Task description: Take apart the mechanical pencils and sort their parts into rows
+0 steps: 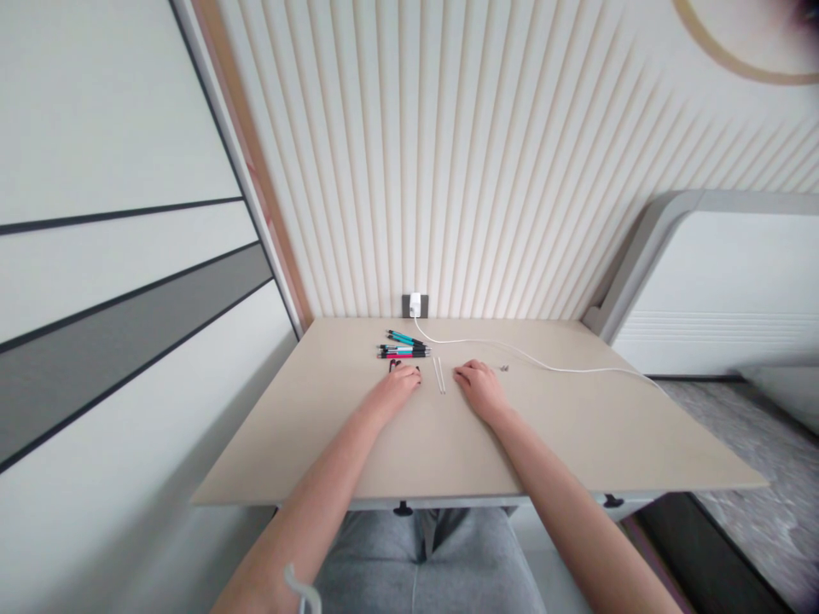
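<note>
My left hand [397, 385] lies palm down on the table, left of centre, with fingers loosely bent. Small black pieces [392, 366] show just beyond and beside its fingertips; their kind is too small to make out. Above that hand lies a row of pens [404, 351], with black, white, blue and red parts. Two teal pens [404, 338] rest slantwise behind the row. My right hand [479, 384] also rests palm down, fingers pointing left, seemingly holding nothing. Between the hands lie two thin white sticks [438, 375], apart from both.
A tiny metallic item [504, 368] lies right of my right hand. From a white charger [415, 304] in the wall socket, a white cable [531, 356] crosses the beige table [576, 443] to the right. A cabinet [128, 384] stands left; a bed [717, 290] is at right.
</note>
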